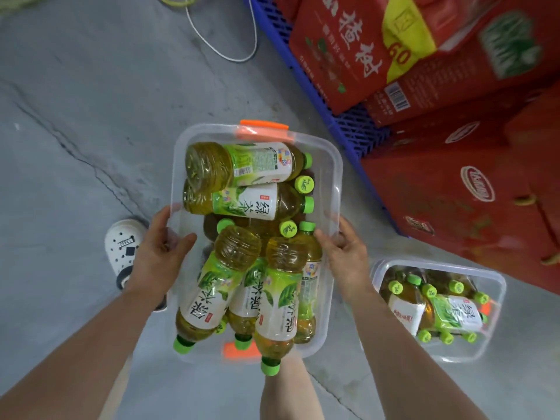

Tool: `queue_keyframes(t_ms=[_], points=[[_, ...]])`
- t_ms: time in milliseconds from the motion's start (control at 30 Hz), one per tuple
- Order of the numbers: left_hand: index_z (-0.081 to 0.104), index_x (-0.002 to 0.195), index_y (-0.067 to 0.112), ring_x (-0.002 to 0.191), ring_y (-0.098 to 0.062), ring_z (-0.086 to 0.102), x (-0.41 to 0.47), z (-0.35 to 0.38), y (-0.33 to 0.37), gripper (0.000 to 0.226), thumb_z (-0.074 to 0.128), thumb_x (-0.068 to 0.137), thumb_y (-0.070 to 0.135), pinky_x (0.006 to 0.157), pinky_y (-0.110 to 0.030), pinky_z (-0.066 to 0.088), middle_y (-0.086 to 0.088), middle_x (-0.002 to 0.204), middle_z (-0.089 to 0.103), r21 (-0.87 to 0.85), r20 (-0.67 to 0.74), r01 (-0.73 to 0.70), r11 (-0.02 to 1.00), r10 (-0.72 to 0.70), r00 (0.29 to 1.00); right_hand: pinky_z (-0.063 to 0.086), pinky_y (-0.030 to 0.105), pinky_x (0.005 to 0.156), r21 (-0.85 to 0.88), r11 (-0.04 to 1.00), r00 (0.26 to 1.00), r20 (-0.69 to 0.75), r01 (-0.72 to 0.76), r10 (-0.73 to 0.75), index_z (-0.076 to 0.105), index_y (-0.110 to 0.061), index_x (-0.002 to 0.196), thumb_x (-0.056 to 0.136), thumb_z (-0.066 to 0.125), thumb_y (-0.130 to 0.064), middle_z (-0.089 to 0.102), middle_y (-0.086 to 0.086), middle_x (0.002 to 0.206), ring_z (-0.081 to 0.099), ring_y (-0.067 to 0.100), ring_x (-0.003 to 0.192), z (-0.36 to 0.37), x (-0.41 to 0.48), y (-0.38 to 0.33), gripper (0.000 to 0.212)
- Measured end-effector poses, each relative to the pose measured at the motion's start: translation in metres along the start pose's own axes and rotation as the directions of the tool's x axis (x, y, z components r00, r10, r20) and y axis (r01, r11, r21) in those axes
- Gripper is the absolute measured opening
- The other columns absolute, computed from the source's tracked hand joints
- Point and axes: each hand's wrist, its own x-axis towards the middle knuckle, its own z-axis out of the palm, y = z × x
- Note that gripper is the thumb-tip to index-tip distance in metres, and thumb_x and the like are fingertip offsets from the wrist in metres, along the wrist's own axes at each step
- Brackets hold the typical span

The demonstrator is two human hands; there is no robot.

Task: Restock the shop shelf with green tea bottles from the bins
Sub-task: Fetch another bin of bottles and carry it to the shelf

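Green tea bottles (242, 165): piled in clear bin (336, 177), held over cracked grey floor (75, 116). Second bin (497, 298) of bottles on floor at right, near red cartons (454, 192) on blue pallet (348, 122). White shoe (124, 247) beside left rim. Far two bottles lying crosswise, caps rightward; near ones lengthwise, caps toward person, one cap overhanging near rim. Left hand (163, 250) gripping left rim, right hand (345, 253) gripping right rim. Open floor to left.
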Motion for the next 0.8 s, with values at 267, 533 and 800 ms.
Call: queue_keyframes(t_ms=[267,533,800], points=[[0.051,0.127,0.034,0.049,0.005,0.052,-0.099,-0.103,0.086,0.051,0.065,0.089,0.003,0.055,-0.022,0.041,0.018,0.054,0.056,0.035,-0.011,-0.008,0.999,0.009,1.0,0.056,0.054,0.085,-0.074,0.995,0.997,-0.029,0.062,-0.065,0.059,-0.052,0.121,0.081,0.074,-0.04,0.062,0.032,0.085,0.064,0.047,0.084,0.004,-0.115,-0.088,0.044],[0.05,0.127,0.04,0.056,-0.018,0.042,-0.172,-0.238,0.151,0.051,0.07,0.087,0.015,0.058,-0.032,0.037,-0.005,0.067,0.037,0.01,-0.063,-0.07,0.997,0.071,0.996,0.057,0.054,0.079,-0.217,0.961,0.985,0.044,0.172,-0.166,0.062,-0.047,0.119,0.079,0.071,-0.048,0.069,0.021,0.083,0.069,0.038,0.078,0.026,-0.231,-0.225,0.042],[0.047,0.134,0.038,0.09,-0.047,0.057,-0.228,-0.348,0.199,0.057,0.07,0.086,0.015,0.084,-0.056,0.049,-0.034,0.111,0.056,-0.154,-0.212,-0.111,0.982,0.077,0.974,0.056,0.053,0.077,-0.339,0.843,0.909,0.155,0.417,-0.388,0.061,-0.058,0.094,0.079,0.071,-0.044,0.069,0.014,0.079,0.066,0.035,0.075,0.078,-0.315,-0.355,0.023]])
